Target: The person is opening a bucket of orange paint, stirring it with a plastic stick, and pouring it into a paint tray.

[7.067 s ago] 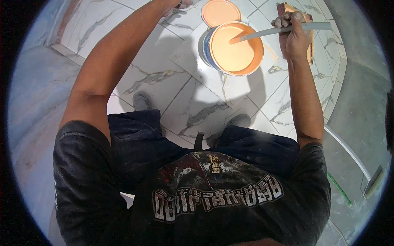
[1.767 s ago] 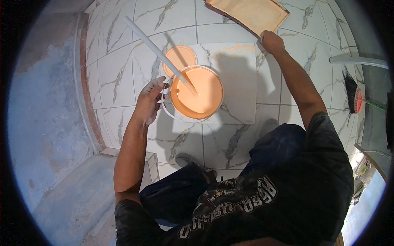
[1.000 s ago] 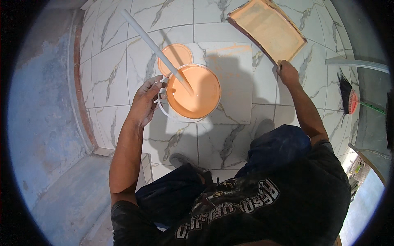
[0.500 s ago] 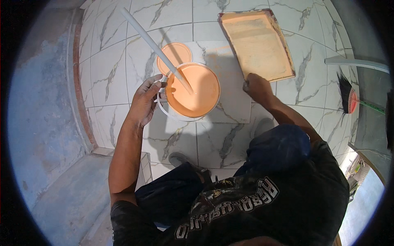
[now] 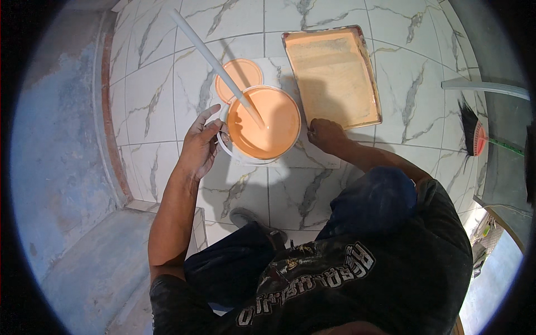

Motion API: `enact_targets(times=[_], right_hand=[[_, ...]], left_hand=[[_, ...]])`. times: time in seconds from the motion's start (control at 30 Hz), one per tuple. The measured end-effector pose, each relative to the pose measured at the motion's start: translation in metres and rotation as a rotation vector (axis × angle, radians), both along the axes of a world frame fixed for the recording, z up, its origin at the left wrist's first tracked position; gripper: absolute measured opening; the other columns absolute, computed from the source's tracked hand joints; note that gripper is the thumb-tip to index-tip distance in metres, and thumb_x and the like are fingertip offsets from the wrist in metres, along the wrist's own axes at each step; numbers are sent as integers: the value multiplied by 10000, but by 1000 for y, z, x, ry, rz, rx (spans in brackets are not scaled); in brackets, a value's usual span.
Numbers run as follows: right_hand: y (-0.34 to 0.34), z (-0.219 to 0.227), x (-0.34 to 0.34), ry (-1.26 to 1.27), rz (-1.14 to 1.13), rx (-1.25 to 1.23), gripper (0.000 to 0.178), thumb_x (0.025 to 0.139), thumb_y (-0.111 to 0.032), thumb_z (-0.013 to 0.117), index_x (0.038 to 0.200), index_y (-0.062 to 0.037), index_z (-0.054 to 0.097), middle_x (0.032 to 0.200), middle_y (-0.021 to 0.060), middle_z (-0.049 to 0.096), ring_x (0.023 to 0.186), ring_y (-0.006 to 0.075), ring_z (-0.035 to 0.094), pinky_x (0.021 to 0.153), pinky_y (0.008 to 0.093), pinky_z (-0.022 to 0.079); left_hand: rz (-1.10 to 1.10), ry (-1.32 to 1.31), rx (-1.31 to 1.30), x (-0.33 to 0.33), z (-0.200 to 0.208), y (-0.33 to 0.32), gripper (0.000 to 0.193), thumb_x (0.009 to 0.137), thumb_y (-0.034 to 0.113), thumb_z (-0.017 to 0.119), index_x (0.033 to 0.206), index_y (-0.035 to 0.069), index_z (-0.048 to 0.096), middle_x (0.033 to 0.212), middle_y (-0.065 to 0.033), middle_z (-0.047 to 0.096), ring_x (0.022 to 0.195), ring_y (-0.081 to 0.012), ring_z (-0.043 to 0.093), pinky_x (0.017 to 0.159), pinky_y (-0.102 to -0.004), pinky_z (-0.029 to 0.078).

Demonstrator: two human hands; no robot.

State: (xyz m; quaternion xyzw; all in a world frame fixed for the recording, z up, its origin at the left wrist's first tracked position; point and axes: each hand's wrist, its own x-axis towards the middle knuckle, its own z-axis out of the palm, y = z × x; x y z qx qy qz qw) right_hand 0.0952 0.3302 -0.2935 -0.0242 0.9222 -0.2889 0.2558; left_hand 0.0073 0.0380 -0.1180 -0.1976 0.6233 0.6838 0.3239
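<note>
An open white bucket of orange paint (image 5: 273, 120) stands on the floor ahead of me, with a grey pipe (image 5: 204, 50) slanting out of the paint to the upper left. At the bucket's left side my left hand (image 5: 200, 139) is closed on its white handle (image 5: 226, 149), index finger raised. My right hand (image 5: 329, 137) grips the near left corner of a paint tray (image 5: 335, 84), whose inside is coated in orange. The tray lies right of the bucket; the fingers under its edge are partly hidden. Behind the bucket is a round orange-coated lid (image 5: 251, 72).
A pale board (image 5: 318, 159) lies under the bucket on the marbled tile floor (image 5: 153, 111). At the right are a broom (image 5: 475, 131) with black bristles and a grey curved bar (image 5: 483, 86). A scuffed blue wall (image 5: 61, 139) runs along the left.
The paint tray has moved left and nearer to me, closer to the bucket, with my right hand on its corner. My left hand stays at the bucket, shifted slightly.
</note>
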Motion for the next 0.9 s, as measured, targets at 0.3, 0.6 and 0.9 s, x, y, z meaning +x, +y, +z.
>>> enact_targets(times=[0.3,0.6,0.9], right_hand=[[109,-2,-52,405,-557,271,316,864,-341,619,972,-45,624,938,184,657,895,369,630,794,446,494],[200,-34,-37,127,-461,254,358,912,-336,530,1037,-5,580,950,250,653,913,420,626,789,475,490],[234,-39,-3,165,-525,198,319,923,-284,513,1072,-11,585,917,285,643,903,458,616,784,498,479]], left_hand=[[15,9,13,4,3,-2,440,976,153,495,1387,43,383,849,-16,570,723,-95,551,655,-244,488],[37,15,4,3,5,1,451,982,209,478,1390,37,391,881,-18,569,765,-98,546,666,-246,498],[31,5,-15,3,7,2,466,976,195,487,1399,33,378,875,-19,566,758,-101,542,664,-239,489]])
